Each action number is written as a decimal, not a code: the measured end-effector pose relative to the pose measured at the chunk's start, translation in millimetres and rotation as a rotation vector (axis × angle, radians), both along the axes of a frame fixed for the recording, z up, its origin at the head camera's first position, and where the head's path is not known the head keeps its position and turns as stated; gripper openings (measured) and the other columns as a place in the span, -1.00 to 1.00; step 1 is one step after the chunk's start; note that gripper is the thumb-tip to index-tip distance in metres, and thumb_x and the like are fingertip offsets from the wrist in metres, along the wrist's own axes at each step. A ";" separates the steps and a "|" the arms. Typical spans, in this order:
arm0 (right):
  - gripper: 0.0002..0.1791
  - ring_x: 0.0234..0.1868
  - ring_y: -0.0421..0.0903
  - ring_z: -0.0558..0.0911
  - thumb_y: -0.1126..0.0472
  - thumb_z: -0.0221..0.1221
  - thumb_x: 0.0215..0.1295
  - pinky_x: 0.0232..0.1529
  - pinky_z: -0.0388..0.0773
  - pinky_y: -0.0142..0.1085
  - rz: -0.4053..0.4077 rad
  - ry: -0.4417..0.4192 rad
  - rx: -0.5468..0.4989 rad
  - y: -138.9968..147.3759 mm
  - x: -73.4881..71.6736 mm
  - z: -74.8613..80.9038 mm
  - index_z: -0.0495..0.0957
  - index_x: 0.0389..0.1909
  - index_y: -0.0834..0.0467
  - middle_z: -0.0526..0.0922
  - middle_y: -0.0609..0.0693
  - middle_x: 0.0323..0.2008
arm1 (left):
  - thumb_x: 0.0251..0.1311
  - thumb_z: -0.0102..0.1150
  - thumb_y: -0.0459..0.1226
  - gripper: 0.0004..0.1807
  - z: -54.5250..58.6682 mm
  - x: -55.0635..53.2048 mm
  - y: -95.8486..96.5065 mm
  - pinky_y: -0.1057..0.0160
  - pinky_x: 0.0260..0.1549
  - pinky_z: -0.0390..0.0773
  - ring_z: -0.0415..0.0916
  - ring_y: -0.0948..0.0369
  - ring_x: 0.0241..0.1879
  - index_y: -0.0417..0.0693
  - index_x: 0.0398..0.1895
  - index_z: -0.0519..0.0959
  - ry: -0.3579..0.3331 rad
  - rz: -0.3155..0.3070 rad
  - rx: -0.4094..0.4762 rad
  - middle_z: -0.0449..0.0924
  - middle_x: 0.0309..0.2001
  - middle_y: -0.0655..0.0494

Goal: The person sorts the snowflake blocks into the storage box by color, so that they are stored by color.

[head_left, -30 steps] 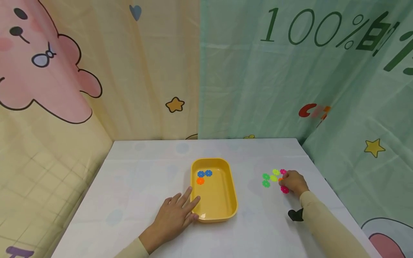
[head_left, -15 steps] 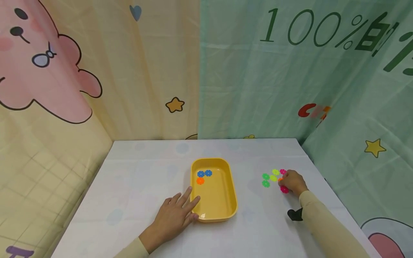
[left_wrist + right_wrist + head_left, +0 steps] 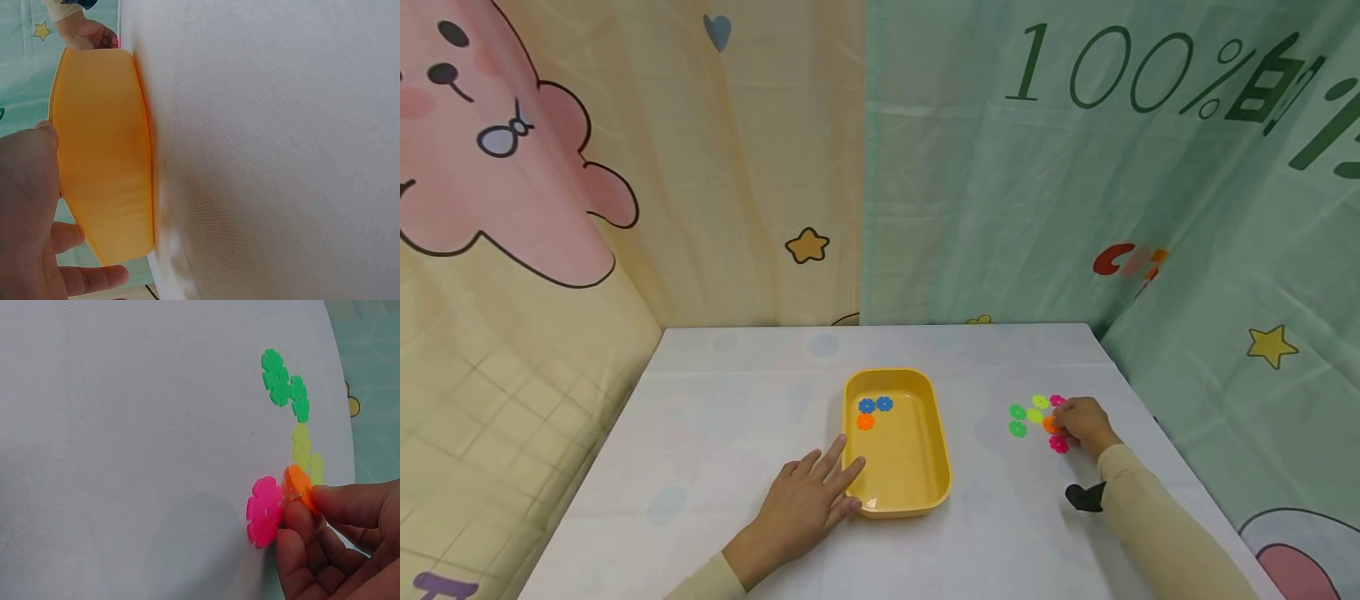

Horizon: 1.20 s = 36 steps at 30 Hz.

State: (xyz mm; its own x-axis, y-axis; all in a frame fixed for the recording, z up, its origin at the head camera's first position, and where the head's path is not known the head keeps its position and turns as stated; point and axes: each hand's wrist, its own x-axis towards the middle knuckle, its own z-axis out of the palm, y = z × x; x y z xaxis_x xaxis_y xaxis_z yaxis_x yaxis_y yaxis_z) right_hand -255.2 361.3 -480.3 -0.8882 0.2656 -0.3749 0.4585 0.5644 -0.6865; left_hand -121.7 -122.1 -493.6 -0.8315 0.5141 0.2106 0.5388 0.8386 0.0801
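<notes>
My right hand (image 3: pixel 1086 423) pinches an orange flower-shaped plastic disc (image 3: pixel 300 487) between thumb and fingers; the right wrist view shows the disc tilted up. A pink disc (image 3: pixel 265 511) lies right beside those fingers, and another pink disc (image 3: pixel 1057 401) shows behind the hand. Yellow discs (image 3: pixel 1037 415) and green discs (image 3: pixel 1017 429) lie just left of it. With fingers spread, my left hand (image 3: pixel 805 504) rests on the near left rim of a yellow tray (image 3: pixel 910 479). Inside the tray are two blue discs (image 3: pixel 876 405) and an orange disc (image 3: pixel 865 422).
A white cloth covers the table (image 3: pixel 715 417). By the right sleeve is a black heart shape (image 3: pixel 1084 497). Printed curtains (image 3: pixel 760 167) hang behind the table and along both sides.
The orange disc by my right hand, mostly covered before, now shows lifted at the fingertips. The near pink disc has shifted slightly toward me. My left hand and the tray stay put.
</notes>
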 end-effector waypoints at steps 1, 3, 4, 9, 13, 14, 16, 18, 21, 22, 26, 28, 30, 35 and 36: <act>-0.64 -0.37 -0.05 0.58 0.32 0.12 0.42 -0.36 0.57 -0.33 -0.009 -0.004 -0.022 0.8 -0.5 -0.1 0.45 0.12 0.48 0.63 0.20 -0.27 | 0.49 -0.17 0.25 -0.38 0.1 0.0 0.0 -0.17 0.04 0.51 0.48 -0.19 0.25 0.30 0.49 0.38 -0.001 0.000 0.000 0.18 0.57 -0.04; -0.61 -0.37 -0.06 0.61 0.32 0.11 0.43 -0.34 0.61 -0.34 -0.026 -0.013 -0.062 1.5 -1.4 0.3 0.43 0.15 0.49 0.65 0.21 -0.24 | 0.49 -0.18 0.25 -0.38 0.2 -0.1 0.1 -0.17 0.04 0.51 0.48 -0.19 0.25 0.30 0.49 0.38 -0.001 -0.001 -0.002 0.18 0.57 -0.04; -0.61 -0.37 -0.06 0.62 0.32 0.11 0.44 -0.33 0.63 -0.34 -0.035 -0.015 -0.085 1.8 -1.9 0.7 0.42 0.16 0.49 0.65 0.22 -0.24 | 0.49 -0.18 0.25 -0.38 0.3 -0.1 0.1 -0.17 0.05 0.51 0.48 -0.19 0.25 0.30 0.50 0.38 -0.001 -0.001 -0.003 0.18 0.57 -0.04; -0.56 -0.36 -0.09 0.67 0.31 0.13 0.46 -0.27 0.68 -0.32 -0.075 -0.015 -0.165 0.1 -3.7 6.7 0.37 0.22 0.50 0.64 0.23 -0.19 | 0.49 -0.18 0.25 -0.37 -0.1 0.0 -0.2 -0.18 0.05 0.51 0.48 -0.20 0.25 0.30 0.50 0.38 0.000 -0.002 -0.004 0.18 0.57 -0.05; -0.53 -0.34 -0.09 0.68 0.32 0.14 0.45 -0.24 0.69 -0.30 -0.063 0.006 -0.192 -3.5 -4.8 10.2 0.35 0.25 0.51 0.62 0.25 -0.13 | 0.49 -0.18 0.25 -0.37 -0.6 0.0 -0.5 -0.18 0.04 0.51 0.48 -0.20 0.25 0.30 0.50 0.38 0.000 -0.003 -0.003 0.17 0.57 -0.05; -0.54 -0.35 -0.09 0.68 0.32 0.15 0.44 -0.23 0.69 -0.30 -0.062 0.011 -0.199 -5.0 -5.3 11.2 0.37 0.23 0.50 0.62 0.25 -0.13 | 0.49 -0.17 0.25 -0.37 -0.8 0.0 -0.6 -0.18 0.04 0.51 0.48 -0.20 0.25 0.29 0.50 0.38 0.001 -0.004 -0.002 0.17 0.57 -0.05; -0.55 -0.36 -0.09 0.68 0.33 0.16 0.42 -0.23 0.69 -0.29 -0.052 0.025 -0.212 -8.4 -6.3 12.6 0.39 0.21 0.51 0.63 0.24 -0.13 | 0.49 -0.17 0.25 -0.38 -1.1 0.0 -0.7 -0.18 0.04 0.51 0.48 -0.19 0.25 0.29 0.50 0.38 0.005 -0.005 -0.002 0.18 0.57 -0.06; -0.56 -0.38 -0.11 0.67 0.33 0.17 0.42 -0.23 0.69 -0.30 -0.050 0.034 -0.226 -13.5 -6.7 16.4 0.41 0.20 0.50 0.63 0.21 -0.15 | 0.49 -0.16 0.25 -0.38 -1.5 -0.2 -0.7 -0.18 0.04 0.51 0.49 -0.19 0.24 0.29 0.49 0.38 0.012 -0.006 -0.002 0.18 0.57 -0.06; -0.58 -0.41 -0.15 0.68 0.33 0.17 0.42 -0.27 0.68 -0.34 -0.032 0.051 -0.235 -20.9 -8.2 20.8 0.44 0.18 0.51 0.64 0.18 -0.18 | 0.49 -0.17 0.25 -0.38 -2.1 -0.4 -0.8 -0.17 0.03 0.52 0.49 -0.19 0.24 0.29 0.49 0.39 0.019 -0.010 -0.003 0.19 0.56 -0.06; -0.59 -0.41 -0.15 0.69 0.32 0.17 0.43 -0.29 0.68 -0.35 -0.030 0.055 -0.237 -23.7 -8.3 23.2 0.44 0.17 0.50 0.65 0.18 -0.18 | 0.49 -0.17 0.25 -0.38 -2.1 -0.4 -0.8 -0.17 0.02 0.52 0.50 -0.19 0.23 0.29 0.49 0.39 0.021 -0.010 -0.003 0.19 0.56 -0.06; -0.59 -0.41 -0.17 0.70 0.31 0.18 0.44 -0.29 0.67 -0.36 0.008 0.071 -0.249 -33.0 -8.5 30.1 0.45 0.16 0.51 0.66 0.15 -0.21 | 0.49 -0.18 0.25 -0.38 -2.0 -0.4 -0.9 -0.16 0.02 0.52 0.50 -0.19 0.23 0.29 0.49 0.38 0.027 -0.011 -0.004 0.20 0.56 -0.07; -0.59 -0.41 -0.17 0.71 0.31 0.18 0.43 -0.27 0.68 -0.34 0.025 0.079 -0.261 -37.4 -9.0 32.7 0.45 0.16 0.52 0.67 0.13 -0.23 | 0.49 -0.17 0.24 -0.38 -1.7 -0.4 -1.0 -0.16 0.02 0.52 0.50 -0.19 0.23 0.29 0.50 0.38 0.027 -0.010 -0.005 0.20 0.56 -0.07; -0.59 -0.41 -0.18 0.71 0.31 0.18 0.43 -0.25 0.69 -0.33 0.036 0.084 -0.271 -41.8 -10.4 34.7 0.46 0.15 0.51 0.68 0.11 -0.24 | 0.49 -0.17 0.24 -0.38 -1.3 -0.1 -1.0 -0.16 0.02 0.52 0.49 -0.19 0.23 0.29 0.50 0.38 0.023 -0.010 -0.004 0.19 0.56 -0.08; -0.62 -0.43 -0.18 0.72 0.30 0.18 0.46 -0.25 0.69 -0.34 0.035 0.077 -0.291 -50.8 -16.2 38.7 0.48 0.14 0.49 0.68 0.13 -0.22 | 0.49 -0.17 0.24 -0.38 -0.7 0.6 -0.7 -0.17 0.02 0.52 0.49 -0.20 0.24 0.28 0.50 0.38 0.008 -0.010 0.006 0.18 0.56 -0.08; -0.62 -0.42 -0.19 0.72 0.30 0.18 0.46 -0.26 0.69 -0.34 0.038 0.074 -0.292 -52.5 -17.2 39.7 0.47 0.14 0.50 0.68 0.14 -0.20 | 0.49 -0.17 0.24 -0.38 -0.8 0.7 -0.6 -0.17 0.02 0.52 0.49 -0.20 0.24 0.28 0.50 0.38 0.007 -0.011 0.006 0.18 0.57 -0.08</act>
State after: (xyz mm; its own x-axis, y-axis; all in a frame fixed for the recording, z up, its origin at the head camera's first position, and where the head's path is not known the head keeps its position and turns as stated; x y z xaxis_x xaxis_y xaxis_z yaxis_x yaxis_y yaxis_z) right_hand -272.4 308.7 -440.5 -0.9230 0.1226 -0.3648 0.3840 0.3543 -0.8526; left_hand -121.0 -122.6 -494.4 -0.8244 0.5216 0.2199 0.5484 0.8323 0.0815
